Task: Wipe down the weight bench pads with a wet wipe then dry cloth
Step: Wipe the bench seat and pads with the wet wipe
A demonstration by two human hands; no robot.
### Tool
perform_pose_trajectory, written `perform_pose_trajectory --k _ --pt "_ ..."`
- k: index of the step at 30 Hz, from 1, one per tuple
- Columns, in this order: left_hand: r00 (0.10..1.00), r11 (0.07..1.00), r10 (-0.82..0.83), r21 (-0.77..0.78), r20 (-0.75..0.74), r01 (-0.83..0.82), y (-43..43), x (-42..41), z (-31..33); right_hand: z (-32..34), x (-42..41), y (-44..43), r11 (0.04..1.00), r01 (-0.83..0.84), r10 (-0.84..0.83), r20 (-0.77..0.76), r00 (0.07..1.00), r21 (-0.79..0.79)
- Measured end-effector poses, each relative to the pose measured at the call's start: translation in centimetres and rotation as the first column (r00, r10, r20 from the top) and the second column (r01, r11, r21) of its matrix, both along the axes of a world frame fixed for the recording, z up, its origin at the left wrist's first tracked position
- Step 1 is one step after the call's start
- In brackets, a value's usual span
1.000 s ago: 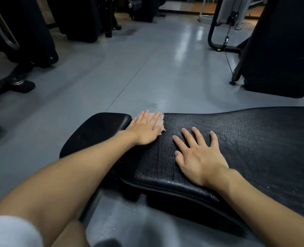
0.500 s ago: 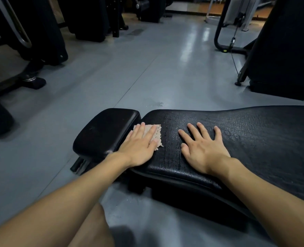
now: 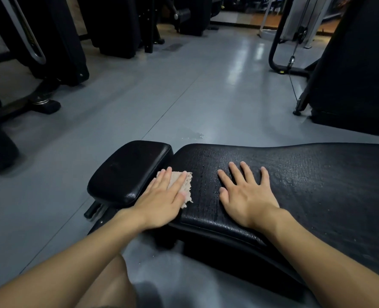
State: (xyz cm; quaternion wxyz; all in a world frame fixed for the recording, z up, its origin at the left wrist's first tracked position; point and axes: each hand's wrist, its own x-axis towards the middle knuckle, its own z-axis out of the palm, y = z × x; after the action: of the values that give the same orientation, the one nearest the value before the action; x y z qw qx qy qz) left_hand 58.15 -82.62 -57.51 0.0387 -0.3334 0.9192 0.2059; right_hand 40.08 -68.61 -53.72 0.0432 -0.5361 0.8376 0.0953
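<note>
Left hand [image 3: 161, 197] lies flat, fingers straight, pressing a beige cloth [image 3: 188, 187] onto the left end of the long black bench pad [image 3: 317, 185] — right at the gap beside the smaller pad [image 3: 128, 170]. Right hand [image 3: 247, 193] rests flat nearby on the long pad, fingers spread, holding nothing — the surface around it glistens.

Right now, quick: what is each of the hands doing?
Left hand: open, pressing the cloth onto the bench pad.
Right hand: open, flat on the bench pad, empty.

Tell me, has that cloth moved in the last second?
Yes. The cloth, pressed under the left hand, has slid from the long pad's far edge toward its near edge, beside the small pad.
</note>
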Motion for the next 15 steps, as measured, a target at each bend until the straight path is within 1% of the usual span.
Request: perform_pose_trajectory --k 6,8,10,13,15 --pt "0.999 1.000 0.018 -0.010 0.034 -0.018 -4.1 -9.5 1.0 -0.1 -0.2 -0.1 1.000 -0.006 0.006 -0.005 1.000 -0.002" --pt "1.000 1.000 0.009 0.012 0.022 -0.009 -5.0 -11.4 1.4 -0.1 -0.4 -0.3 1.000 0.001 -0.001 0.001 1.000 -0.008" --pt "1.000 0.999 0.004 0.051 -0.031 -0.003 -5.2 -11.7 1.6 -0.1 -0.4 -0.4 1.000 0.008 -0.008 0.010 1.000 -0.020" --pt "0.977 0.996 0.081 0.065 -0.199 -0.069 -4.7 -9.2 2.0 0.3 -0.3 -0.4 1.000 0.007 -0.007 0.015 1.000 -0.018" --pt "0.962 0.994 0.110 0.054 -0.250 -0.100 -4.0 -6.9 2.0 0.6 -0.4 -1.0 0.999 0.005 -0.007 -0.042 0.999 -0.041"
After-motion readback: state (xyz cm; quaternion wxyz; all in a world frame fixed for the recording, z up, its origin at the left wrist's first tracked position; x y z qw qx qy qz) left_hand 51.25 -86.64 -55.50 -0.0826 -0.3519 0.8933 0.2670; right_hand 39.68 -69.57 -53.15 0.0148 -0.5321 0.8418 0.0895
